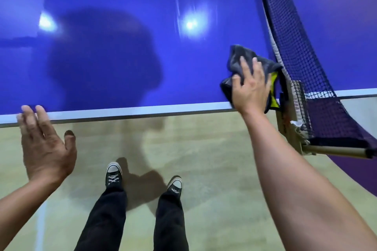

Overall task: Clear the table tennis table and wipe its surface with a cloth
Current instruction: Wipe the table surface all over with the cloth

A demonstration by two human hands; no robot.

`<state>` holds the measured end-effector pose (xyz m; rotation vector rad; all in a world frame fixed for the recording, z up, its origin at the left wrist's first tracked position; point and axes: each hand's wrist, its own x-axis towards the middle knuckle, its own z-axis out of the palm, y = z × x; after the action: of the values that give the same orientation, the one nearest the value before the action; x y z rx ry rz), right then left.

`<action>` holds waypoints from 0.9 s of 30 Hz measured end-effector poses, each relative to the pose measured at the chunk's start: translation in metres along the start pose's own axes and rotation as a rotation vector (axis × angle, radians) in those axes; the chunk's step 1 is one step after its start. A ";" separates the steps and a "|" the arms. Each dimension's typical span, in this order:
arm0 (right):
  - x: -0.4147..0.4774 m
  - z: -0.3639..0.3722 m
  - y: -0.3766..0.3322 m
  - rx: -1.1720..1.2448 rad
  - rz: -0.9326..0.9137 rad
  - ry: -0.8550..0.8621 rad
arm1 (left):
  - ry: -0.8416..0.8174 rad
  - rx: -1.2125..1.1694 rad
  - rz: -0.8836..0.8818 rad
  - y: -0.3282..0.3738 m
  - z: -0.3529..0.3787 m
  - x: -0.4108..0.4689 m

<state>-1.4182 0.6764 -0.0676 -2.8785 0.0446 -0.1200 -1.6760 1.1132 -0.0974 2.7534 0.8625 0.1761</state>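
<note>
The blue table tennis table point(126, 63) fills the upper view, its white edge line running across near me. A crumpled grey cloth point(242, 61) with a yellow-green patch lies on the table's near right corner beside the net. My right hand point(252, 87) presses on the cloth with fingers spread flat. My left hand point(43, 144) hovers at the table's near edge on the left, fingers relaxed, holding nothing; its fingertips reach the white edge line.
A dark net point(295, 51) runs diagonally at right, fixed to a clamp post point(291, 108) at the table's edge. Below the edge lies a pale wooden floor point(204, 159), with my legs and black sneakers point(113, 173).
</note>
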 end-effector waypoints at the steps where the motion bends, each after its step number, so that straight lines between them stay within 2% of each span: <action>1: 0.008 -0.003 0.010 -0.007 0.047 0.011 | 0.007 0.004 0.004 0.002 0.000 -0.001; 4: 0.020 -0.002 0.017 -0.026 0.146 0.030 | 0.023 0.006 0.009 0.004 -0.002 -0.002; 8: 0.020 0.002 0.011 -0.048 0.136 0.027 | 0.048 0.017 0.043 0.002 -0.006 -0.003; 13: 0.010 0.005 -0.028 -0.018 0.242 0.091 | 0.036 0.033 0.105 -0.007 -0.021 0.005; 20: -0.039 0.034 -0.182 0.031 -0.090 -0.007 | -0.051 -0.074 0.072 0.003 -0.057 0.042; 22: -0.036 0.037 -0.196 0.060 -0.104 -0.039 | -0.081 -0.107 0.124 0.008 -0.063 0.064; 27: 0.005 0.034 -0.176 0.084 -0.187 -0.043 | -0.095 -0.161 0.278 0.052 -0.070 0.127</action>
<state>-1.4071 0.8547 -0.0547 -2.7945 -0.2323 -0.0923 -1.5567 1.1590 -0.0104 2.6921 0.4191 0.1562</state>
